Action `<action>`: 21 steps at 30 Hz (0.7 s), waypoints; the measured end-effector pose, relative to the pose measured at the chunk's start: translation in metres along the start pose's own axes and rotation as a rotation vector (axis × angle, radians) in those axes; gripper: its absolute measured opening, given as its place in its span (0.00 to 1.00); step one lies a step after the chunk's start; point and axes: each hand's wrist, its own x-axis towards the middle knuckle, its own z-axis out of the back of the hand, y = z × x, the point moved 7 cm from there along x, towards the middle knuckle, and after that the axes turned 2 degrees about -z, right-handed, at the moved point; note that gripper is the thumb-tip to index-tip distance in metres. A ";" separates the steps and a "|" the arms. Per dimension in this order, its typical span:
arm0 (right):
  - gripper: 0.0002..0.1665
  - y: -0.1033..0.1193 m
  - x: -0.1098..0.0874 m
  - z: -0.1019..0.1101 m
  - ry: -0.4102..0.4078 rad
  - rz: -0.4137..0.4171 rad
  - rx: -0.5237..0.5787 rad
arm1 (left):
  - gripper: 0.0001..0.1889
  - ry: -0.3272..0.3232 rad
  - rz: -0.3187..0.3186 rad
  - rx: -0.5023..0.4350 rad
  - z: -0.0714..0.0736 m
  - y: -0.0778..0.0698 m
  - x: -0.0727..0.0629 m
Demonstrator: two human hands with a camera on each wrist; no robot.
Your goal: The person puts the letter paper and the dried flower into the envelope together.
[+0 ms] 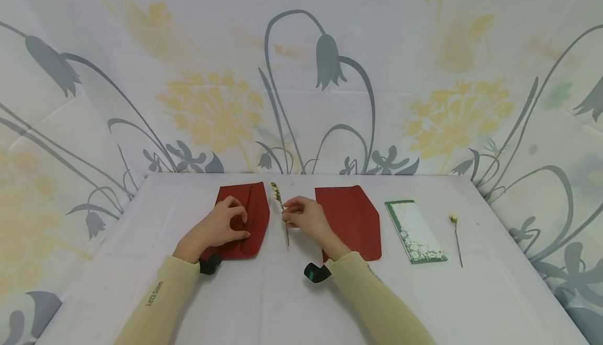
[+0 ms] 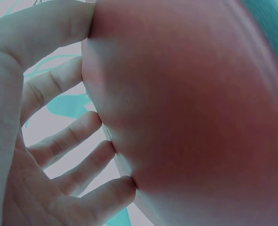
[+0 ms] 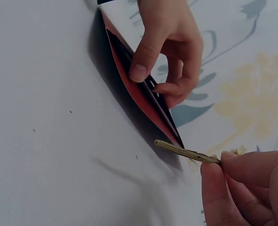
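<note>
My right hand pinches the flower sprig partway along its stem, thumb and fingertips nearly meeting. My left hand is curved over the left red envelope, thumb and fingertips holding its slightly gaping mouth. The step in hand, as I judge it, is to control the sprig while the paper stays parted. I do best with a light pinch on the bare stem, since it looks brittle, keeping my fingers off the bloom and parting the paper without creasing it. The sprig lies near the centre of the frame, just right of that envelope. Its long axis runs almost straight up and down, the bloom pointing up and slightly left, the bare stem end down and slightly right.
</note>
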 end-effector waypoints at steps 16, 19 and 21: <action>0.13 0.002 0.004 -0.020 0.015 -0.006 0.120 | 0.15 0.037 0.049 0.019 -0.006 0.001 0.004; 0.13 0.001 0.005 -0.023 0.011 -0.007 0.124 | 0.15 0.042 0.061 0.014 -0.007 0.000 0.004; 0.13 0.001 0.006 -0.026 0.015 -0.005 0.127 | 0.14 0.044 0.068 0.015 -0.007 0.000 0.003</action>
